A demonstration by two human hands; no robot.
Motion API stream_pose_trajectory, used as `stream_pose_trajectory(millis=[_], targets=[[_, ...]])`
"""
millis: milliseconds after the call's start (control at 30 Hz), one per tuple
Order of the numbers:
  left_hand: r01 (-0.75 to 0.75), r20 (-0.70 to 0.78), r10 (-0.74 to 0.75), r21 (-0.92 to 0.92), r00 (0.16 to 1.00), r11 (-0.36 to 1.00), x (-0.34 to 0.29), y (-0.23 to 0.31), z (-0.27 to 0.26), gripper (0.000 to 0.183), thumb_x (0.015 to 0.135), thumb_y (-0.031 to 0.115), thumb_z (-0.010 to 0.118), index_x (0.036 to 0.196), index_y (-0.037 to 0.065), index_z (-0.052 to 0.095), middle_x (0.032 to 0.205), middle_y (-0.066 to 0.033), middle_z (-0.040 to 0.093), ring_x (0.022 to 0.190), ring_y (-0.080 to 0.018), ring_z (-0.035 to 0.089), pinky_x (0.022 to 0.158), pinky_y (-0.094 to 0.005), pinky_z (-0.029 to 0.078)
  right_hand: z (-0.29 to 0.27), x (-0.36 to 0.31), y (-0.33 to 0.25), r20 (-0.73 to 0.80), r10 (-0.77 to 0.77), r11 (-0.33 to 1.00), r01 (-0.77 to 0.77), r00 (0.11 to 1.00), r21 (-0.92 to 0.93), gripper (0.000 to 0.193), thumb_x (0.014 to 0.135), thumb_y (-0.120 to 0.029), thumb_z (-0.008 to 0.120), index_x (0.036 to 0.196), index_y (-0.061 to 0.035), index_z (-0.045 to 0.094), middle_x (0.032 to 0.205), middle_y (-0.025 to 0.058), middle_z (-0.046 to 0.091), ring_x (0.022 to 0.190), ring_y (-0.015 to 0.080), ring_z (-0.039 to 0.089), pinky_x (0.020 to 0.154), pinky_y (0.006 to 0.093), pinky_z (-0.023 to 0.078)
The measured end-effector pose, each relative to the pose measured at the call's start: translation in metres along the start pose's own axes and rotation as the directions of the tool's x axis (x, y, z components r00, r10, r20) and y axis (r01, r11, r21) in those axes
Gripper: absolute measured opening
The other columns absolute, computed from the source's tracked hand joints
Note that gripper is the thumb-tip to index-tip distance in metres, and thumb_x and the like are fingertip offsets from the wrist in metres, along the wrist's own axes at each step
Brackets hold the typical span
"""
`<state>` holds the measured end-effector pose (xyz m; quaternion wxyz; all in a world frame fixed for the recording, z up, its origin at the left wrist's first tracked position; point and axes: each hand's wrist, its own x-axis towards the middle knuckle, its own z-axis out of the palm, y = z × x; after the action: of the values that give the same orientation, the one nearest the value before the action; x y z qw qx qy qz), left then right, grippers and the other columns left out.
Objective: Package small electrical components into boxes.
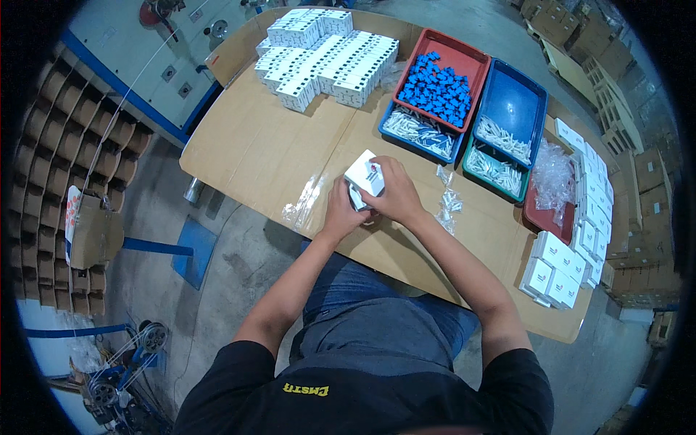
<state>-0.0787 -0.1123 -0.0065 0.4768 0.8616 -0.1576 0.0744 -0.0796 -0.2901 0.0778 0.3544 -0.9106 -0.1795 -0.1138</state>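
Observation:
A small white box point(365, 174) is held between my two hands above the near side of the cardboard-covered table point(254, 138). My left hand point(341, 209) grips its lower left side. The fingers of my right hand point(396, 190) wrap over its right side and top edge. Below the top face a darker gap or side shows; I cannot tell whether the box is open. Just right of my right hand lie several small clear bags point(449, 199) with white pieces in them.
White boxes point(326, 61) stand stacked at the far left, and more point(554, 268) at the right. Behind my hands sit a red tray point(475, 61) of blue parts, blue trays point(515, 90) and a green tray point(500, 187) with white pieces. Clear bags point(554, 174) fill another red tray.

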Motion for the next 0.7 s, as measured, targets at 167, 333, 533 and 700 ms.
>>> stream_pose_trajectory(millis=[167,333,533,700], targets=[[-0.172,-0.368,0.179,0.052,0.912,0.984,-0.017,0.034,-0.026,0.095,0.092,0.064,0.065,0.153,-0.002,0.033,0.152,-0.0209,0.043,0.14,-0.0346,0.044,0.116,-0.0486,0.034,-0.048,-0.03,-0.017,-0.017,0.098,0.962,-0.09,0.995,0.258,0.085,0.076,-0.02,0.076,0.153,-0.0091,0.042,0.129,0.0226,0.051,0.126,0.0394,0.053,0.106,0.0432,0.045],[0.687,0.508,-0.483,-0.644,0.713,0.337,-0.041,0.11,-0.025,0.079,0.102,0.073,0.037,0.149,0.01,0.046,0.13,-0.0075,0.06,0.117,-0.0185,0.06,0.093,-0.033,0.05,-0.066,-0.088,-0.036,0.102,0.005,0.944,-0.038,0.995,0.328,0.079,0.075,-0.016,0.07,0.15,-0.0135,0.046,0.139,0.0216,0.042,0.134,0.0412,0.045,0.111,0.0461,0.04],[0.816,0.736,-0.358,-0.546,0.575,0.188,-0.05,0.155,-0.002,0.081,0.101,0.075,0.033,0.153,0.015,0.038,0.136,-0.0073,0.058,0.128,-0.0221,0.058,0.1,-0.0387,0.051,-0.05,-0.131,-0.037,-0.049,0.078,0.93,-0.055,0.996,0.365,0.07,0.08,-0.026,0.076,0.143,-0.0103,0.049,0.143,0.0243,0.043,0.131,0.044,0.049,0.11,0.0485,0.042],[0.857,0.805,-0.301,-0.506,0.51,0.1,-0.051,0.163,0.009,0.07,0.102,0.072,0.038,0.145,0.017,0.045,0.128,-0.0057,0.06,0.117,-0.0191,0.062,0.093,-0.0357,0.054,-0.047,-0.145,-0.03,-0.149,0.131,0.946,-0.079,0.98,0.314,0.066,0.089,-0.037,0.074,0.143,-0.0074,0.049,0.14,0.0247,0.047,0.13,0.0435,0.049,0.11,0.0482,0.042]])
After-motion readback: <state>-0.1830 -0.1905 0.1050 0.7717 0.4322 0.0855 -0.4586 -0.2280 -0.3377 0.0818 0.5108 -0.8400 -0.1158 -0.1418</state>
